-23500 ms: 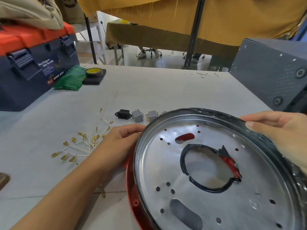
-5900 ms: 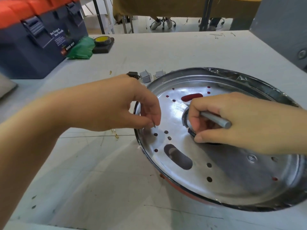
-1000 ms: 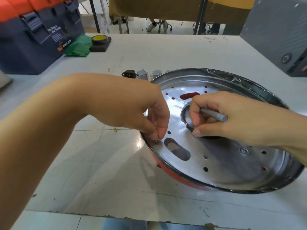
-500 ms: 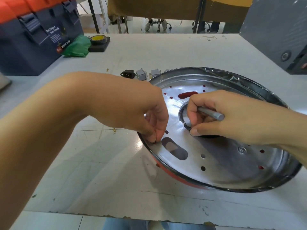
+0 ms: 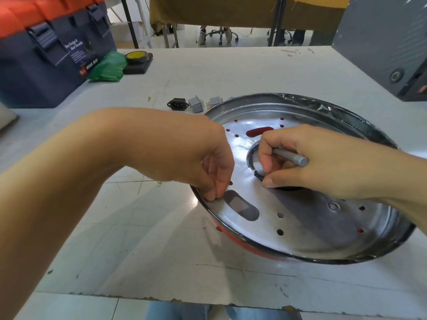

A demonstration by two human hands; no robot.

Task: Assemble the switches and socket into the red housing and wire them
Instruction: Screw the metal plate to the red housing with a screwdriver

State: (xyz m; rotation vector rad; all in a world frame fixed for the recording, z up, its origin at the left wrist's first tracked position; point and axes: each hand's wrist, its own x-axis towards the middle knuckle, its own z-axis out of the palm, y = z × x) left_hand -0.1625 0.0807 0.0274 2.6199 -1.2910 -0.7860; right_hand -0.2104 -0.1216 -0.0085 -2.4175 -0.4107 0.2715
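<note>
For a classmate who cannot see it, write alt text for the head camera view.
The left hand pinches something small at the near-left rim of a round metal plate in a red housing, while the right hand grips a grey tool at the centre hole. A black socket and grey switches lie behind.

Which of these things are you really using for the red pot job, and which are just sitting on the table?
For the job:
- red housing with its metal plate
- black socket
- grey switches
- grey tool in the right hand
- left hand, pinching at the plate's edge

Just lying about:
- toolbox
- green bag
- tape roll
- grey case
</note>
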